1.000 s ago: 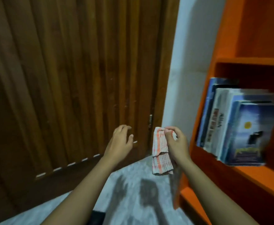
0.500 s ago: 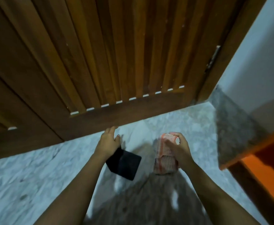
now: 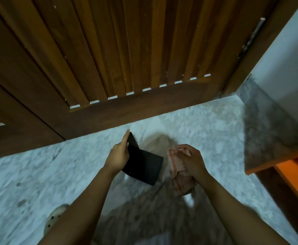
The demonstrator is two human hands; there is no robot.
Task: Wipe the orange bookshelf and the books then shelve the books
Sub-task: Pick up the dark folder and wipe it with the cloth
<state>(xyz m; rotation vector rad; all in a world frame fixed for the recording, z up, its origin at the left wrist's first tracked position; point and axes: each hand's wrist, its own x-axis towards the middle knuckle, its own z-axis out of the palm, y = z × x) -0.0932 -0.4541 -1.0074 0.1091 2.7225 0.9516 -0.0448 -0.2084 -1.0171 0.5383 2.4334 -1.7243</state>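
My left hand (image 3: 119, 154) grips a black book (image 3: 143, 167) by its left edge, holding it tilted above the marble floor. Just to its right, my right hand (image 3: 191, 160) holds a folded orange-and-white striped cloth (image 3: 179, 175), which hangs down from the fingers. The cloth and the book are close but apart. Only a low corner of the orange bookshelf (image 3: 293, 172) shows at the right edge; its books are out of view.
A brown slatted wooden door (image 3: 127, 50) fills the top of the view, with a white wall (image 3: 289, 59) at the right. The pale marble floor (image 3: 47, 170) spreads to the left. A light-coloured sandal (image 3: 53, 218) peeks out beside my left forearm.
The view dropped from the shelf with its books down to the floor by the door. My left hand, empty a second ago, now holds the black book. The cloth stays in my right hand.
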